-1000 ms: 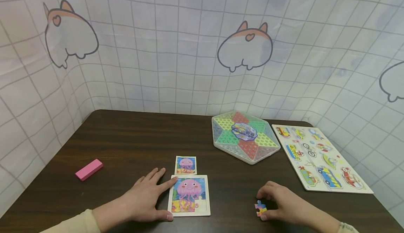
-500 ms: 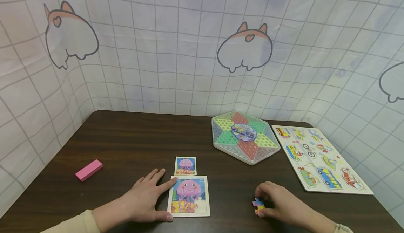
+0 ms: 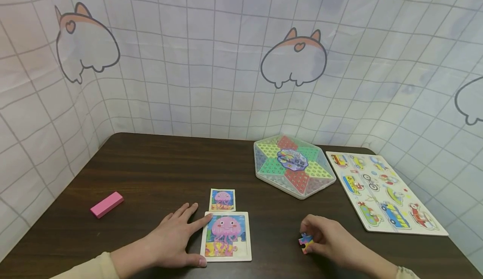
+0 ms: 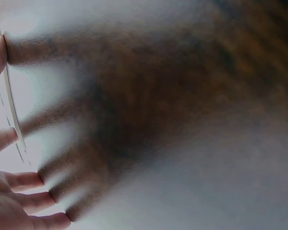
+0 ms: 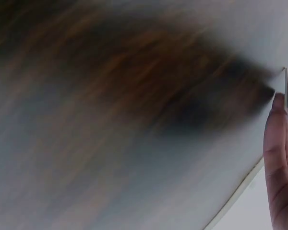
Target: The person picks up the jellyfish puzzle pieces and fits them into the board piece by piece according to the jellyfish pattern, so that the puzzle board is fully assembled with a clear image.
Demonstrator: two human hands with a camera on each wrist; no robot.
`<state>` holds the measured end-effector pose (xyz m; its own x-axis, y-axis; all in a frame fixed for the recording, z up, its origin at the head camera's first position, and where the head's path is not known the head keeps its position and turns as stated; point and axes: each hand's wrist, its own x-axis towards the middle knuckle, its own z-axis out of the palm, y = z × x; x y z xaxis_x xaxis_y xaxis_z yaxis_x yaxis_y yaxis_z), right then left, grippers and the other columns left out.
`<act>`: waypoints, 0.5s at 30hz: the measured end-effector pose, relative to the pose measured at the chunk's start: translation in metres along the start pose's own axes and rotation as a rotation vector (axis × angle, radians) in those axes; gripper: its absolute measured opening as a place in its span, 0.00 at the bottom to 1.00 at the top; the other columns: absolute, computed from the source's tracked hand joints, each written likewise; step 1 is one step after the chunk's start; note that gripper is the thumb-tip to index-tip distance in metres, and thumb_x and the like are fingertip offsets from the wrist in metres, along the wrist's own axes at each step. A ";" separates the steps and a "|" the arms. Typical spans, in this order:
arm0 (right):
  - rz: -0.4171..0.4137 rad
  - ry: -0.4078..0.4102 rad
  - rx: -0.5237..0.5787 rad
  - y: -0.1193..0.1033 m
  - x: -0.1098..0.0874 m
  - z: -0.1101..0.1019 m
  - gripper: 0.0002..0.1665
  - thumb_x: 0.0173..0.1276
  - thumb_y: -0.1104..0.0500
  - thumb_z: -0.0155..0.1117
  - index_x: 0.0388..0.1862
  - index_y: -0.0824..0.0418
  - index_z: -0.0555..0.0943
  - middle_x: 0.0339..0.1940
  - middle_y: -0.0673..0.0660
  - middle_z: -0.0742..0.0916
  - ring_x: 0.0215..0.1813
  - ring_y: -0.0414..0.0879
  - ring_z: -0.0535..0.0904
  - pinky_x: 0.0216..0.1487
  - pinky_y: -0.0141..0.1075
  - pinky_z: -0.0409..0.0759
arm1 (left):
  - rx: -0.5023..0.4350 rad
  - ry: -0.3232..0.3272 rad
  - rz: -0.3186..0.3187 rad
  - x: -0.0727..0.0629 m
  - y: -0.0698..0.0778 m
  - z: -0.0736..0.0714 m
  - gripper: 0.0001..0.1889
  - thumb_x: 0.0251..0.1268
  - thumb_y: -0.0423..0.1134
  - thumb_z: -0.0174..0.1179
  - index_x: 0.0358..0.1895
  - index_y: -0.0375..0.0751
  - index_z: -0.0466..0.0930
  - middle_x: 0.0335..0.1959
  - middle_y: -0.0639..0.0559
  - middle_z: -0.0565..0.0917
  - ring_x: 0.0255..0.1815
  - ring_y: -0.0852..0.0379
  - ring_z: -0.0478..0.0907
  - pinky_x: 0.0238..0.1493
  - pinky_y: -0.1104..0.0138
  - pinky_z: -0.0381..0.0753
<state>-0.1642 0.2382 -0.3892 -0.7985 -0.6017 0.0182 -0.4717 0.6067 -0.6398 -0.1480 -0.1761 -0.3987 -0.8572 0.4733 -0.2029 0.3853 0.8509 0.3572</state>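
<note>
A square jigsaw puzzle (image 3: 222,235) with a pink jellyfish lies in its white frame near the table's front, its lower right corner bare. My left hand (image 3: 170,237) rests spread at the puzzle's left side, index fingertip on the upper left corner and thumb at the lower left. Its straight fingers show in the left wrist view too. To the right, my right hand (image 3: 332,239) pinches a blue, pink and yellow jigsaw piece (image 3: 305,243) between thumb and fingers. That piece appears edge-on in the right wrist view, partly hidden by fingers.
Just behind the puzzle lies a small jellyfish picture card (image 3: 222,199). A pink block (image 3: 107,204) sits at the left. Further back are a hexagonal Chinese checkers box (image 3: 294,165) and, at the right, a vehicle puzzle board (image 3: 385,191). A curtain (image 3: 211,102) surrounds the dark table (image 3: 158,165).
My right hand has drawn slightly left with the jigsaw piece, which has been tilted up from the table. The left hand and the puzzle have stayed in place.
</note>
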 end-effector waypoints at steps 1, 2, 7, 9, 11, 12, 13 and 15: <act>0.019 -0.003 0.027 -0.001 0.001 0.000 0.17 0.63 0.59 0.76 0.47 0.56 0.79 0.37 0.47 0.84 0.33 0.29 0.78 0.34 0.30 0.79 | 0.000 0.000 0.001 0.000 0.000 0.000 0.53 0.51 0.73 0.68 0.79 0.55 0.63 0.80 0.32 0.59 0.80 0.27 0.54 0.67 0.27 0.61; 0.043 -0.008 0.054 -0.003 0.003 -0.001 0.17 0.63 0.59 0.76 0.48 0.56 0.79 0.36 0.47 0.84 0.33 0.30 0.79 0.33 0.30 0.79 | -0.001 0.001 0.001 0.000 0.000 0.000 0.52 0.51 0.73 0.68 0.79 0.55 0.63 0.80 0.32 0.59 0.80 0.27 0.54 0.67 0.27 0.61; 0.204 -0.014 0.204 -0.011 0.015 0.001 0.16 0.61 0.58 0.78 0.44 0.61 0.82 0.31 0.51 0.86 0.31 0.36 0.81 0.32 0.30 0.80 | 0.000 0.001 -0.002 0.000 0.000 0.000 0.52 0.51 0.73 0.68 0.79 0.55 0.63 0.80 0.33 0.59 0.80 0.27 0.55 0.67 0.28 0.62; 0.249 -0.015 0.268 -0.013 0.020 0.003 0.15 0.61 0.58 0.78 0.41 0.64 0.83 0.30 0.53 0.87 0.30 0.38 0.82 0.31 0.31 0.81 | 0.002 0.001 -0.003 0.000 0.001 0.000 0.53 0.51 0.73 0.68 0.79 0.55 0.63 0.80 0.33 0.59 0.80 0.27 0.55 0.67 0.28 0.62; 0.267 -0.018 0.318 -0.015 0.024 0.005 0.13 0.62 0.60 0.77 0.39 0.66 0.84 0.29 0.55 0.88 0.30 0.39 0.82 0.29 0.32 0.81 | 0.004 0.000 -0.004 0.000 0.001 0.000 0.53 0.51 0.73 0.68 0.79 0.55 0.63 0.80 0.33 0.59 0.80 0.27 0.55 0.67 0.27 0.62; 0.267 -0.020 0.338 -0.016 0.026 0.007 0.12 0.62 0.60 0.77 0.39 0.66 0.84 0.29 0.55 0.89 0.30 0.40 0.82 0.29 0.32 0.82 | 0.004 0.000 -0.004 0.000 0.001 0.000 0.53 0.51 0.73 0.68 0.79 0.55 0.63 0.80 0.33 0.59 0.80 0.28 0.55 0.67 0.27 0.62; 0.262 -0.021 0.350 -0.018 0.028 0.008 0.11 0.63 0.61 0.76 0.39 0.67 0.85 0.29 0.56 0.89 0.30 0.41 0.82 0.29 0.32 0.82 | 0.004 0.000 -0.004 0.000 0.000 0.000 0.53 0.51 0.73 0.68 0.79 0.55 0.63 0.80 0.33 0.59 0.80 0.28 0.55 0.67 0.27 0.62; 0.253 -0.026 0.378 -0.020 0.033 0.012 0.11 0.64 0.61 0.75 0.39 0.67 0.85 0.29 0.58 0.90 0.30 0.42 0.84 0.29 0.32 0.82 | 0.004 -0.001 -0.004 0.000 0.000 0.000 0.53 0.50 0.73 0.68 0.79 0.55 0.63 0.80 0.33 0.59 0.80 0.28 0.55 0.67 0.27 0.62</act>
<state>-0.1766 0.2001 -0.3845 -0.8592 -0.4745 -0.1913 -0.0894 0.5074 -0.8571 -0.1484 -0.1758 -0.3987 -0.8584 0.4704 -0.2047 0.3837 0.8536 0.3523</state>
